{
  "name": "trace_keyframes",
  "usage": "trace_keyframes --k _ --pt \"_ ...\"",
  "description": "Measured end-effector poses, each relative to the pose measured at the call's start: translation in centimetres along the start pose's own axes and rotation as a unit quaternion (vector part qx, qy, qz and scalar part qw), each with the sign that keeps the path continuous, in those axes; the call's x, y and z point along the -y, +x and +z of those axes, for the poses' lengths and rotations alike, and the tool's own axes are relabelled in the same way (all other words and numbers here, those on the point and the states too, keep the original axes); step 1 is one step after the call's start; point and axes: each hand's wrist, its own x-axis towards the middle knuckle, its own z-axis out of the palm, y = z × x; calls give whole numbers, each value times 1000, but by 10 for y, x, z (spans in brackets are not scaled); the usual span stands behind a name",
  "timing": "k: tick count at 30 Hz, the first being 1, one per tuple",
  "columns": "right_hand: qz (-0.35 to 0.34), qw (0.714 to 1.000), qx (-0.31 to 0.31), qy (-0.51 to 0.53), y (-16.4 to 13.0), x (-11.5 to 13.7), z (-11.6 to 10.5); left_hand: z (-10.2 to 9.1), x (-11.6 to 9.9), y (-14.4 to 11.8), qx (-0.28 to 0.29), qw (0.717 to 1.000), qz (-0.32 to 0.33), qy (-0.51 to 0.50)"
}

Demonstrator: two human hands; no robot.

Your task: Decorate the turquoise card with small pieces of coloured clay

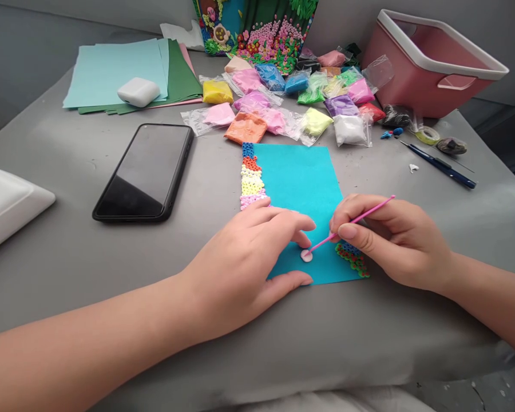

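- Grey table (68, 252) is holding everything, with a black phone (145, 171) lying left of the work.
- Teal felt sheet (302, 189) is lying flat at the centre.
- Left hand (244, 263) is resting open, fingers spread, pressing the sheet down.
- Right hand (390, 240) is pinching a pink stick (354, 220).
- Its tip is touching a small pink clay disc (306, 256) sitting on the sheet, between both hands.

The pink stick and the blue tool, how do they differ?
The pink stick is held in the right hand, tilted, its tip on a pink clay disc; the blue tool lies untouched on the table. The stick is lighter-coloured and looks thinner. Both are slender.
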Motion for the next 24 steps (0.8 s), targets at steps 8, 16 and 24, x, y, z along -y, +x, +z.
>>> trace_keyframes --k 8,16,24 --pt "8 1000 6 8 0 0 0 0 0 0 3 1000 0 3" --pt "15 1000 14 18 0 -2 -2 0 0 0 2 1000 8 1" --pt "18 999 40 32 -1 -2 -3 0 0 0 -1 1000 8 -2"
